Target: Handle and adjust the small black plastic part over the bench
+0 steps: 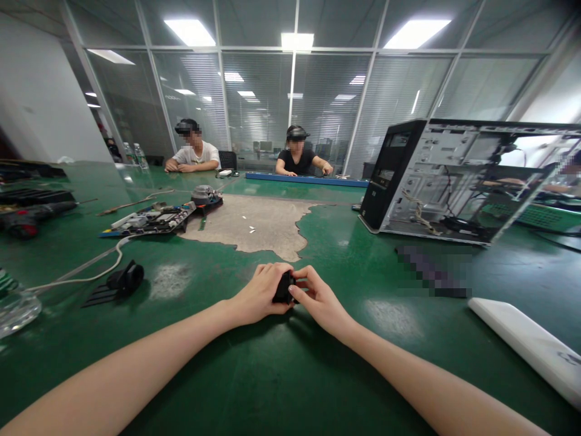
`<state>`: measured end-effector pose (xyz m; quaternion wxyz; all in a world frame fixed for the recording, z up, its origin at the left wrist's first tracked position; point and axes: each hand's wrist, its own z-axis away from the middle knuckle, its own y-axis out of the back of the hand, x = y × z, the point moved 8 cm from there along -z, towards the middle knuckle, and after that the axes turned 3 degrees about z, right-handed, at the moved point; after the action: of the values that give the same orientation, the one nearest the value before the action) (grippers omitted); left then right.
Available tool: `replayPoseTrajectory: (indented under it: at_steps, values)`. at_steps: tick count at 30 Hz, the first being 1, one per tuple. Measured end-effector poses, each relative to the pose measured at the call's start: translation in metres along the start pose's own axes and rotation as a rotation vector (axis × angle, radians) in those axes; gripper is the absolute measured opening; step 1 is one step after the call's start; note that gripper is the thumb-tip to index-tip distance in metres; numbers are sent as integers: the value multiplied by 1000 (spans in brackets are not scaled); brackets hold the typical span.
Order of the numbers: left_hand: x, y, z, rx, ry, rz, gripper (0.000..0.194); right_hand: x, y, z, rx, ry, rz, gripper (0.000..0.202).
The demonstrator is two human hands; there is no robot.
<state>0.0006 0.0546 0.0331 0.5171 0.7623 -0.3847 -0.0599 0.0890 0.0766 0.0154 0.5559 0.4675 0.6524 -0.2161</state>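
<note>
Just above the green tabletop, both my hands meet around a small black blocky object. My left hand wraps its left side, fingers curled over the top and thumb below. From the right, my right hand pinches the object's near right side with thumb and forefinger. Much of the object is covered by my fingers, so its exact kind cannot be told. A black strap-like piece with a ring lies to the left of my hands.
An open computer case stands at right, with a white slab nearer me. A circuit board and a white cable lie left, near a clear bottle. Two people sit across the table behind a blue bar.
</note>
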Motion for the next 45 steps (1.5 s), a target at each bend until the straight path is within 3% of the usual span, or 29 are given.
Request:
replayPoseTrajectory:
  at_steps: [6,13,21,29,38,45]
  values:
    - [-2,-1,1,2,7,0,58,8,1,-2,-2,-42,18,21]
    - [-1,0,1,5,-4,8,57,-4,3,2,33,67,60,12]
    - [-1,1,0,10,5,15,58,6,4,-2,29,-47,48,22]
    - [0,1,0,4,6,1,55,-3,0,2,19,37,25,13]
    - [-2,0,1,9,13,21,59,3,-1,0,-2,-61,14,20]
    - [0,1,0,-5,11,24,56,-5,2,2,42,67,52,11]
